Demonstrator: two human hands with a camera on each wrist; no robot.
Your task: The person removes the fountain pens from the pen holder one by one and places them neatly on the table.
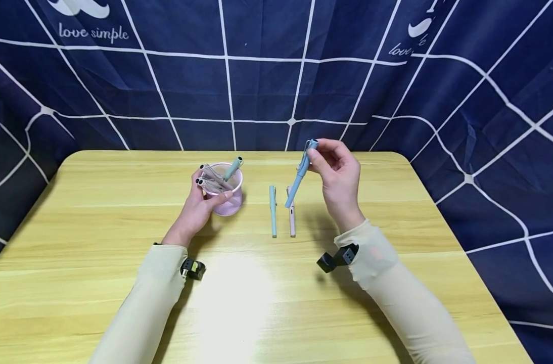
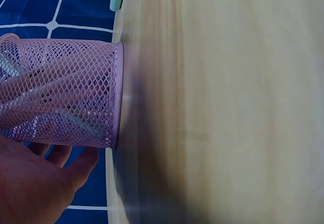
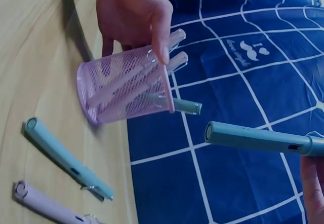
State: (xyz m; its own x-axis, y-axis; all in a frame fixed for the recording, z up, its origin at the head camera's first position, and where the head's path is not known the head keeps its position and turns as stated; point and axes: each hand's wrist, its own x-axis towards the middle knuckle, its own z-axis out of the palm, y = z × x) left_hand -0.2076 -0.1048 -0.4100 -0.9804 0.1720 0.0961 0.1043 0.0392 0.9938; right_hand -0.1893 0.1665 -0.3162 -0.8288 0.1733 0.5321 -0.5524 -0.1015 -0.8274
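Blue pen (image 1: 300, 174) was pinched near its clip end by the right hand (image 1: 342, 183), aslant above the pale wood-grained tabletop (image 1: 99, 212); a loose pinch could have dropped it onto the lilac pen (image 1: 292, 221) below. Leftward, the left hand (image 1: 197, 208) gripped a pink mesh cup (image 1: 231, 205), which uneven pressure might have tipped. Beyond both hands hung navy, white-gridded cloth (image 1: 267, 86).

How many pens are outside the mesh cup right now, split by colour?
Blue pen: 1
Mint-green pen: 1
Pale pink pen: 1
Total: 3
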